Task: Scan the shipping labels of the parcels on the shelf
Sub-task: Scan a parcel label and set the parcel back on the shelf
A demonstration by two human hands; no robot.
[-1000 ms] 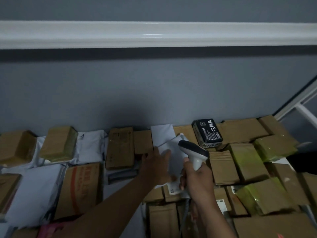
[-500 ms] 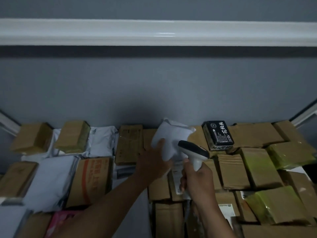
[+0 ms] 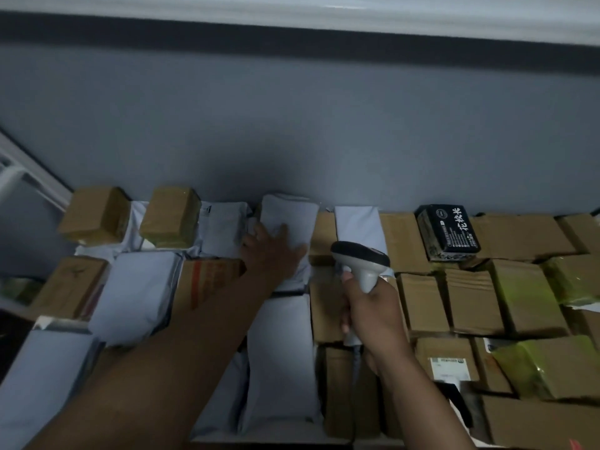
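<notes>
Left hand (image 3: 271,251) flat, fingers straight and spread, pressing down on pale grey plastic mailer bag (image 3: 287,219) at back row of shelf, against grey wall (image 3: 292,125). Right hand (image 3: 373,315) curled tight round grip of white handheld barcode scanner with dark head (image 3: 360,258), head aimed away from body toward back row, just right of left hand. Scanner cable (image 3: 355,362) trailing down below wrist.

Second pale grey mailer (image 3: 358,225) lying just beyond scanner head, beside pressed one, brown cardboard strip between. No label visible on either mailer. Long grey mailer (image 3: 279,362) under left forearm, running toward near edge. Black packet with white Chinese lettering (image 3: 448,232) resting atop brown cardboard boxes (image 3: 470,300) to right. Parcels wrapped in yellow-green tape (image 3: 558,368) further right. White printed shipping label (image 3: 449,368) facing up on small brown box near right forearm, text too blurred to read. Left side: two small taped brown boxes (image 3: 170,217) at back, large grey mailer (image 3: 136,293) and cardboard box with red print (image 3: 207,280) in front. White shelf frame (image 3: 29,177) at far left.
</notes>
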